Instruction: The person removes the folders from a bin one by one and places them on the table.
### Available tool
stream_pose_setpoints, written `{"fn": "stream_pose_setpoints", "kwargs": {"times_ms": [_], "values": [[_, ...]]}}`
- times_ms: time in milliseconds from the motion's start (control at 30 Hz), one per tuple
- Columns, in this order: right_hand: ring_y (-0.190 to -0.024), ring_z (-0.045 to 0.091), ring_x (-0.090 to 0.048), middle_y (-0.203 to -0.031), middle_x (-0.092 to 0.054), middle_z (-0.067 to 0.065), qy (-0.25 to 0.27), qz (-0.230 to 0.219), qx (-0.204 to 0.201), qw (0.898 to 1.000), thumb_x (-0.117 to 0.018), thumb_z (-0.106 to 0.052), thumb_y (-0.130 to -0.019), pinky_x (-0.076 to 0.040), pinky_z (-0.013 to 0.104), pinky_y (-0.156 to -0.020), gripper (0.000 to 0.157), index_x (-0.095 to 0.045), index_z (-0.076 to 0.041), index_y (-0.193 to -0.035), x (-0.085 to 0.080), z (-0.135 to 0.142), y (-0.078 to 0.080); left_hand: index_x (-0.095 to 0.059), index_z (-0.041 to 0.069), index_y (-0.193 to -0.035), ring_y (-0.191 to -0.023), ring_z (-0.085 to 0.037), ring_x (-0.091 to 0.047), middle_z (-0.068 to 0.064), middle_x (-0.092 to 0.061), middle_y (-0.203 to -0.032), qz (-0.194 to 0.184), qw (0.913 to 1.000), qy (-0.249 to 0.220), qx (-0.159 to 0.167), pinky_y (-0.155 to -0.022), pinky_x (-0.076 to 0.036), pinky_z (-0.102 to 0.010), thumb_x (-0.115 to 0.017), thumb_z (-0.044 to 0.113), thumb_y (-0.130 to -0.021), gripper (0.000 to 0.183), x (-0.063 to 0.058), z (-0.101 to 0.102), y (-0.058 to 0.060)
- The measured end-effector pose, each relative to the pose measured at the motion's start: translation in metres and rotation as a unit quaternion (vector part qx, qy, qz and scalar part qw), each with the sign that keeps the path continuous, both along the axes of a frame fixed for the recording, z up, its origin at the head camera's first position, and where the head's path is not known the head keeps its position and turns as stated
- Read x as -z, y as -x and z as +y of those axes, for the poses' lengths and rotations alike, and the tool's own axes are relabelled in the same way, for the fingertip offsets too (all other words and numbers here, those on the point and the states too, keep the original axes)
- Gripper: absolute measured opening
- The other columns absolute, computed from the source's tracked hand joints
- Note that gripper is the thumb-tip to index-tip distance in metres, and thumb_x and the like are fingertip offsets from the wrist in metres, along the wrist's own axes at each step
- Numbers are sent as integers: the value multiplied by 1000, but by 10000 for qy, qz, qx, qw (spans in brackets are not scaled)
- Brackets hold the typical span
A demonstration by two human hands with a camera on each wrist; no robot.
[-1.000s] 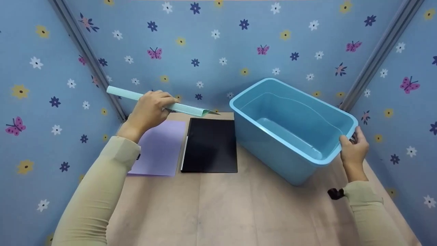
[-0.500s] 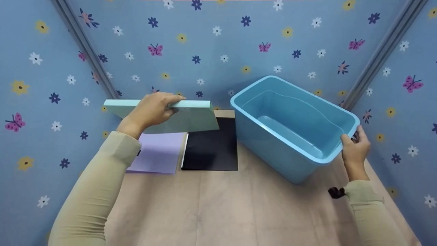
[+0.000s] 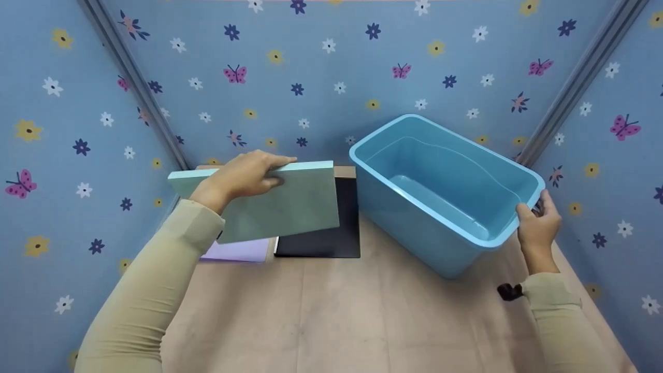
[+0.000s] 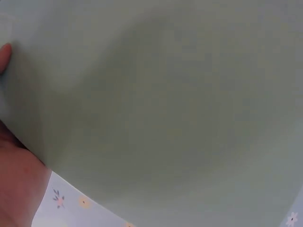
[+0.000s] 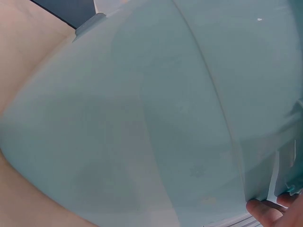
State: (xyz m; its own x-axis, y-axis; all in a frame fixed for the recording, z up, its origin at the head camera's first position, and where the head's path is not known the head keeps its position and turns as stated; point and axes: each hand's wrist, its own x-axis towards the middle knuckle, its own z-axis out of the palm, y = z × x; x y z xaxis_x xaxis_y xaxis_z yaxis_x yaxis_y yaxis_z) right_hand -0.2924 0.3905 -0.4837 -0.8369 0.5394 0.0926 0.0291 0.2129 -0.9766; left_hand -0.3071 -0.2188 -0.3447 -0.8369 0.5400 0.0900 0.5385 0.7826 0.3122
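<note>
My left hand [image 3: 241,178] grips a mint-green folder [image 3: 295,207] from above by its pale spine, in the head view. The folder hangs with its spine up and its cover facing me, overlapping a lavender folder [image 3: 241,251] and a black folder [image 3: 321,246] lying on the table. Its cover [image 4: 165,118] fills most of the left wrist view. On the right, a blue plastic bin [image 3: 409,217] stands at an angle with its mouth up and nothing inside. My right hand [image 3: 538,230] holds its right end, thumb over the rim. Fingertips [image 5: 265,213] show at the bin in the right wrist view.
The light wooden-looking table [image 3: 336,316] reaches to a blue flowered wall [image 3: 331,77] at the back. Side walls with grey corner posts [image 3: 575,77] close it in left and right. A small black item [image 3: 510,292] sits at the right cuff.
The mint-green folder has swung from nearly edge-on to hanging with its cover toward me. My left hand has come lower and slightly right with it. My right hand stays on the bin.
</note>
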Motion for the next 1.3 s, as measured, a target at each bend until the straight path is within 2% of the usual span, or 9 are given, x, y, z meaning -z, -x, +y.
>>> {"fn": "stream_pose_setpoints", "kwargs": {"times_ms": [167, 333, 400, 567, 667, 867, 1067, 1300], "values": [[-162, 22, -38, -179, -29, 7, 35, -38, -37, 10000, -51, -14, -101, -39, 33, -128, 78, -22, -15, -174, -1, -1, -1, -59, 16, -158, -111, -32, -73, -15, -75, -137, -349, 9993, -37, 158, -105, -57, -59, -68, 11, -106, 53, 9, 10, 1], [-164, 23, -34, -181, -25, 6, 35, -99, -90, 9999, -51, -14, -102, -38, 35, -128, 78, -20, -17, -174, 0, -2, -3, -72, 14, -138, -100, -28, -70, -10, -77, -121, -745, 9964, -205, 343, -99, -59, -55, -67, 12, -105, 33, 20, 21, 4], [-165, 24, -34, -181, -25, 6, 32, -117, -100, 9999, -51, -14, -103, -38, 36, -128, 78, -19, -18, -174, 0, -2, -3, -73, 14, -135, -99, -27, -70, -8, -77, -120, -892, 9949, -230, 399, -100, -60, -54, -68, 13, -105, 31, 26, 26, 4], [-163, 26, -37, -180, -27, 9, 7, -51, -89, 9999, -51, -13, -102, -39, 36, -128, 78, -21, -16, -174, 0, -2, -2, -68, 17, -149, -108, -27, -74, -7, -77, -132, -1258, 9900, -284, 564, -108, -58, -56, -70, 10, -103, 47, 41, 37, 4], [-162, 26, -39, -179, -29, 10, -26, -7, -65, 10000, -51, -13, -101, -40, 35, -127, 78, -22, -14, -174, 0, -2, -2, -67, 15, -150, -113, -29, -75, -8, -77, -135, -1454, 9867, -282, 664, -110, -58, -56, -71, 9, -102, 49, 49, 43, 4], [-160, 25, -41, -178, -33, 10, -202, 37, -30, 9998, -49, -16, -99, -38, 35, -129, 78, -24, -13, -173, 0, -1, -3, -70, 18, -148, -115, -28, -76, -5, -77, -135, -1809, 9809, -365, 618, -108, -58, -58, -72, 10, -102, 47, 65, 54, 2], [-163, 24, -37, -179, -29, 8, -152, -23, -56, 9999, -50, -16, -102, -36, 36, -130, 77, -23, -14, -174, 1, 0, -3, -73, 24, -143, -108, -25, -78, 0, -78, -130, -2008, 9771, -465, 533, -101, -61, -59, -74, 14, -102, 42, 76, 64, -2], [-164, 24, -36, -179, -28, 8, -146, -3, -69, 9999, -50, -16, -102, -36, 38, -130, 77, -22, -14, -174, 2, 0, -3, -77, 23, -137, -103, -23, -76, 0, -79, -125, -2232, 9709, -564, 655, -104, -60, -59, -74, 12, -101, 38, 88, 72, -1]]}}
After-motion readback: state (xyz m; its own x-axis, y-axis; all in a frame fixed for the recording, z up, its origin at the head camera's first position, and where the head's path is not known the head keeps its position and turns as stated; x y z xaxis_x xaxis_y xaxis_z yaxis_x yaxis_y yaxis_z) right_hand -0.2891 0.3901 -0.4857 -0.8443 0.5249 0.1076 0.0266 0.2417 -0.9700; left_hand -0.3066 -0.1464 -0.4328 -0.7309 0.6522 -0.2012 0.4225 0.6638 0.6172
